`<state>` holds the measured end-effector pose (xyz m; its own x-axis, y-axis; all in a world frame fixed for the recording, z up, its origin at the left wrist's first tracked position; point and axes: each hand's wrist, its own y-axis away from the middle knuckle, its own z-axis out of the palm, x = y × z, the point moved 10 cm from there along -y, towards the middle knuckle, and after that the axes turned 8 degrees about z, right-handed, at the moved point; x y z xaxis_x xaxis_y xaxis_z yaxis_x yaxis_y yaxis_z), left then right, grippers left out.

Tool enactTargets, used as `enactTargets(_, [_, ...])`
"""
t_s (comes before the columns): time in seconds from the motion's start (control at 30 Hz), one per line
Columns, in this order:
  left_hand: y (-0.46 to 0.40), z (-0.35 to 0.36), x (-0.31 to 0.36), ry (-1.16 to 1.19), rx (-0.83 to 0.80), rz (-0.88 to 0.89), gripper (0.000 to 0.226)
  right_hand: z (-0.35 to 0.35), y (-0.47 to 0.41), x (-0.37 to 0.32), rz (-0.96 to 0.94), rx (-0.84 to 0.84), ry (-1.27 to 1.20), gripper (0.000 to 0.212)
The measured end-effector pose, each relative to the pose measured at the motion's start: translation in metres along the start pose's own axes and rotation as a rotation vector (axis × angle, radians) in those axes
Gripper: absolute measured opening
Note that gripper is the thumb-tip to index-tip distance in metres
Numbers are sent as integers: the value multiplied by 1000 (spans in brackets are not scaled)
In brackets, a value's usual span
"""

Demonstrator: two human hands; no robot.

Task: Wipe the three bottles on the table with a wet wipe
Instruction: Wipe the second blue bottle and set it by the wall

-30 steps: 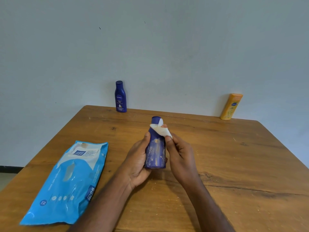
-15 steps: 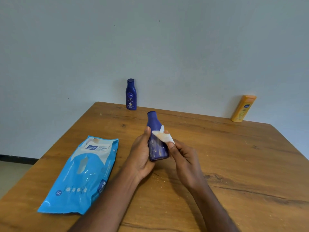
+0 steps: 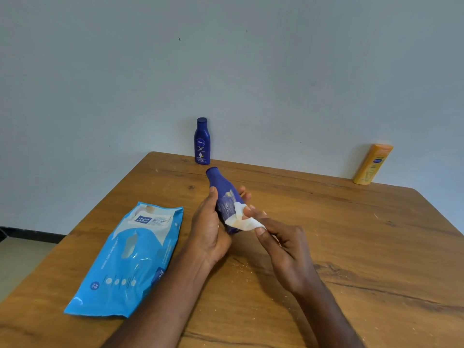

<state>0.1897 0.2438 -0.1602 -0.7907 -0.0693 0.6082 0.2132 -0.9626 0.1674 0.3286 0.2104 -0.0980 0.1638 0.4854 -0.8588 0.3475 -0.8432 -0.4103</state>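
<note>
My left hand [image 3: 209, 231] grips a dark blue bottle [image 3: 222, 194] above the middle of the wooden table [image 3: 351, 247], its cap end tilted away and to the left. My right hand [image 3: 281, 243] pinches a white wet wipe [image 3: 241, 223] and presses it against the bottle's lower body, which shows pale smears. A second dark blue bottle [image 3: 202, 141] stands upright at the table's far edge by the wall. An orange-yellow bottle [image 3: 372, 164] leans against the wall at the far right.
A light blue pack of wet wipes [image 3: 130, 259] lies flat on the table's left side, near my left forearm. A plain grey wall rises right behind the table. Pale crumbs are scattered on the wood beneath my hands.
The wipe has slid from the bottle's neck down to its lower body. The bottle has tipped from nearly upright to leaning left and away. The camera view has shifted.
</note>
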Motion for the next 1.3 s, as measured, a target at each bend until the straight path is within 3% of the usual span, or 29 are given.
enactTargets(0.2, [5, 6, -2, 90, -9, -10, 45, -4, -5, 15, 121, 61, 99, 31])
enactTargets(0.43, [9, 15, -15, -38, -81, 10, 50, 1, -14, 25, 256, 171, -115, 32])
enactTargets(0.57, [9, 12, -18, -45, -86, -22, 44, 10, -12, 16, 221, 105, 20, 34])
enactTargets(0.67, [8, 12, -14, -21, -82, -30, 49, 20, -8, 0, 60, -15, 238, 42])
enactTargets(0.77, [3, 5, -8, 4, -39, -27, 42, 21, -2, -13, -48, -101, 294, 41])
enactTargets(0.87, [3, 2, -4, 44, -7, -5, 32, 4, 1, -12, -68, -38, 264, 38])
enactTargets(0.93, [3, 2, -5, 44, 4, 10, 30, -6, -2, -4, 23, 32, 194, 34])
enactTargets(1.1, [10, 14, -13, -17, -72, 2, 45, -13, -9, 18, 207, 182, 118, 27])
enactTargets(1.23, [15, 18, -21, -103, -143, -43, 39, -7, -12, 12, 207, 175, 184, 33])
enactTargets(1.3, [16, 19, -20, -110, -165, -54, 40, -2, -12, 0, 119, 127, 247, 38])
